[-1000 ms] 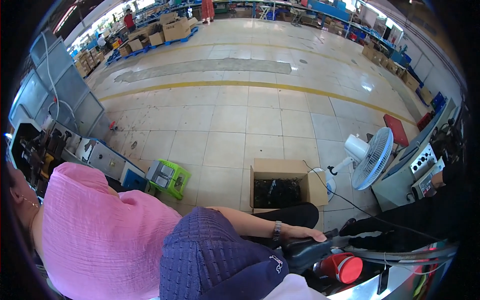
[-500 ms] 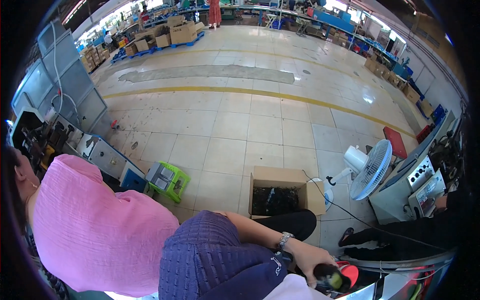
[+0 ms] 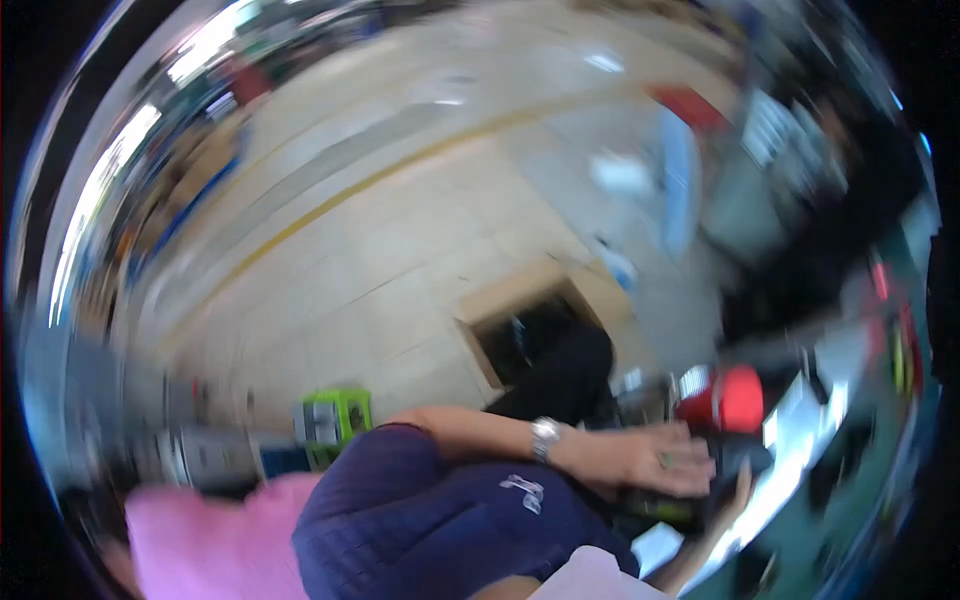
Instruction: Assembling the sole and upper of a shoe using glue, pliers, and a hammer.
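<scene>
My left hand (image 3: pixel 640 462), with a silver watch (image 3: pixel 545 440) at the wrist and a ring on one finger, lies palm down. Its fingers bend over a dark object (image 3: pixel 650 506) whose kind is blurred; the thumb is hidden. At the right, my right hand (image 3: pixel 738 500) is smeared by motion, with one finger pointing up beside a dark grey thing (image 3: pixel 742 460). Just beyond the hands is a round red part (image 3: pixel 740 398). A small pale sheet-like piece (image 3: pixel 658 546) lies below my left hand.
An open cardboard box (image 3: pixel 470 308) with dark contents stands on the floor ahead. A green stool (image 3: pixel 355 412) is at left, near a person in pink (image 3: pixel 220 535). A fan (image 3: pixel 678 185) and a person in dark clothes (image 3: pixel 840 225) are at right, past a green worktop (image 3: pixel 800 535).
The view has swung right and tilted, blurring everything. My left hand, earlier around a black object beside the red part, now lies flatter over a dark object. My right hand has come into view.
</scene>
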Motion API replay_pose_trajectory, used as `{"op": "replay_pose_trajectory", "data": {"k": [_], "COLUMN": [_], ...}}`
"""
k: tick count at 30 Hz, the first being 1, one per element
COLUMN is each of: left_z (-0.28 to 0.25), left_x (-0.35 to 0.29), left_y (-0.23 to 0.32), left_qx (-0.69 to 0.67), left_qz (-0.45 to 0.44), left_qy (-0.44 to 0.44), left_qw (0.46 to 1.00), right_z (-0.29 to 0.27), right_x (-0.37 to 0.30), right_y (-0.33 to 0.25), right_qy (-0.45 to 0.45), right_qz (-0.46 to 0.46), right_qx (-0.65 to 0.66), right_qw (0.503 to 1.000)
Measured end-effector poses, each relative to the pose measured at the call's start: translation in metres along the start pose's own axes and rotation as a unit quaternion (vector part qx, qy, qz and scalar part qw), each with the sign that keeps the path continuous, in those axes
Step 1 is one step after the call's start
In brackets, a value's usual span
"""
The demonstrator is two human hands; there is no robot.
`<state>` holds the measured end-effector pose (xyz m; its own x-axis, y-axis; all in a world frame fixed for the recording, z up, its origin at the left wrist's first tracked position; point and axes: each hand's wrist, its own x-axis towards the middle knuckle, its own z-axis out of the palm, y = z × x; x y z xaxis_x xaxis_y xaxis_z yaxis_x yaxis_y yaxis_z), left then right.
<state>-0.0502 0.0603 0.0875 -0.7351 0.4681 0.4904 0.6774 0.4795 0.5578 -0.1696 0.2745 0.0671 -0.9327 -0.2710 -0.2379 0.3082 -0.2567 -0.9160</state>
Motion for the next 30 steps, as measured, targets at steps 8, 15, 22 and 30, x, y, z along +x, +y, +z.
{"op": "replay_pose_trajectory", "data": {"k": [8, 15, 22, 30], "left_z": [0.021, 0.065, 0.077, 0.089], "left_x": [0.009, 0.025, 0.052, 0.040], "left_y": [-0.006, 0.006, 0.001, -0.015], "left_qx": [-0.050, -0.049, -0.029, -0.037], "left_qz": [-0.015, 0.030, 0.045, -0.093], "left_qy": [0.018, 0.057, -0.034, -0.109], "left_qw": [0.998, 0.997, 0.998, 0.989], "right_z": [0.005, -0.047, -0.075, -0.188], "right_x": [-0.002, -0.036, -0.064, -0.136], "right_y": [-0.041, -0.055, -0.066, -0.100], "right_qy": [0.089, 0.101, 0.245, 0.639], "right_qz": [-0.205, -0.215, -0.295, -0.344], "right_qx": [-0.037, -0.086, -0.069, -0.353], "right_qw": [0.974, 0.968, 0.921, 0.591]}}
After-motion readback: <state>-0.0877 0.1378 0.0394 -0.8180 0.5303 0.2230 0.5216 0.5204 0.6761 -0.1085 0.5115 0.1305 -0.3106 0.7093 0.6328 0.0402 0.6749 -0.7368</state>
